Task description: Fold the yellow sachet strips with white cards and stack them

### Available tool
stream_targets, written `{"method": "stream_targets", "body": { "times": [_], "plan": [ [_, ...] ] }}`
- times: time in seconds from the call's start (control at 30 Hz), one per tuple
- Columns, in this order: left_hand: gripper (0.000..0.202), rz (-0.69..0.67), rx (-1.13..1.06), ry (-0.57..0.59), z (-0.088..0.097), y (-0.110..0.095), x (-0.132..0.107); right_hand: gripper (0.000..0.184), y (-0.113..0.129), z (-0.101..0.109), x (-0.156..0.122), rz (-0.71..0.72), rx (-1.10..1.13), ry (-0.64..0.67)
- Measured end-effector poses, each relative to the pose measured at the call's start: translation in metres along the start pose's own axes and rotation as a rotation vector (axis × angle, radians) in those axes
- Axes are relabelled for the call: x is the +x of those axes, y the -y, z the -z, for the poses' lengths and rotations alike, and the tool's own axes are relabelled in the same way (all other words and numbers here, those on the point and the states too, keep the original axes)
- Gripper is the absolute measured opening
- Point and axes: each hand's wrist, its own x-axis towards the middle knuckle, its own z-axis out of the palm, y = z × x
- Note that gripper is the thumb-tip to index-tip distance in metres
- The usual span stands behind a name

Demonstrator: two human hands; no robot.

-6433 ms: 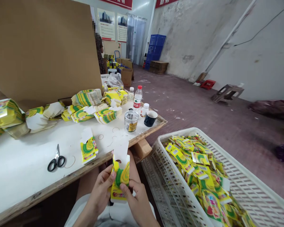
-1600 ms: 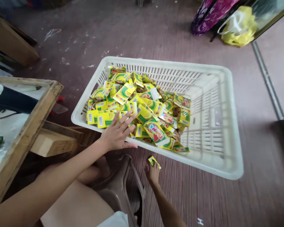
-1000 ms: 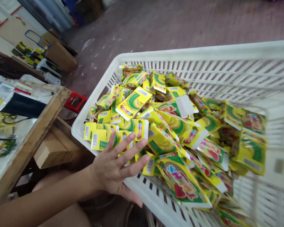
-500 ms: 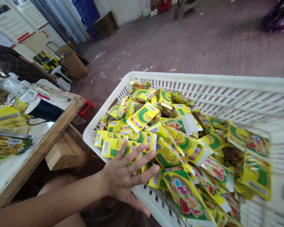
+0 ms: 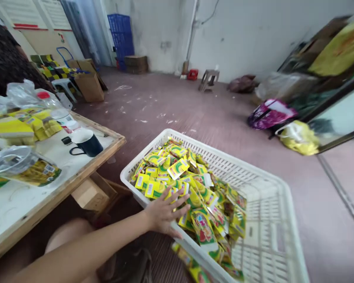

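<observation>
Workshop with blue crates (image 5: 120, 41), worktable (image 5: 8, 212)

A single camera on the person's head looks forward and down, from above the near side of the basket (image 5: 259, 232). The basket fills the lower middle and right, close to the lens, its near corner cut by the bottom edge. The left arm (image 5: 91, 251) enters from the lower left, its hand (image 5: 166, 212) near mid-frame. The table (image 5: 6, 208) runs off the left edge, also close. Beyond, the view takes in the floor (image 5: 177, 98) and reaches the far wall (image 5: 242, 39) at the top.
</observation>
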Motion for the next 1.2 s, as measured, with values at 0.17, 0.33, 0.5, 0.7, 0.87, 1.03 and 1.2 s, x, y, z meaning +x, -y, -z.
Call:
{"method": "stream_targets", "body": {
  "times": [0.17,0.33,0.5,0.7,0.87,1.03,1.2],
  "plan": [
    [0.082,0.075,-0.091,0.017,0.012,-0.011,-0.007,0.032,0.059,0.035,0.133,0.083,-0.163,-0.191],
    [0.081,0.227,-0.051,-0.028,0.04,-0.054,-0.04,0.022,0.13,0.019,0.23,0.16,-0.307,-0.009],
    [0.077,0.494,-0.215,-0.082,0.086,-0.09,-0.13,0.021,0.133,0.01,0.17,0.238,-0.349,0.135],
    [0.052,0.868,-0.27,-0.338,0.119,-0.124,-0.251,0.024,0.099,0.009,0.079,0.117,-0.416,0.206],
    [0.047,0.919,-0.211,-0.447,0.124,-0.149,-0.296,0.014,0.084,-0.003,0.061,0.081,-0.432,0.241],
    [0.041,0.983,-0.161,-0.552,0.131,-0.155,-0.323,0.022,0.082,-0.004,0.044,0.129,-0.386,0.22],
    [0.034,1.1,-0.175,-0.643,0.154,-0.153,-0.353,0.03,0.081,-0.008,0.012,0.17,-0.304,0.199]
  ]
}}
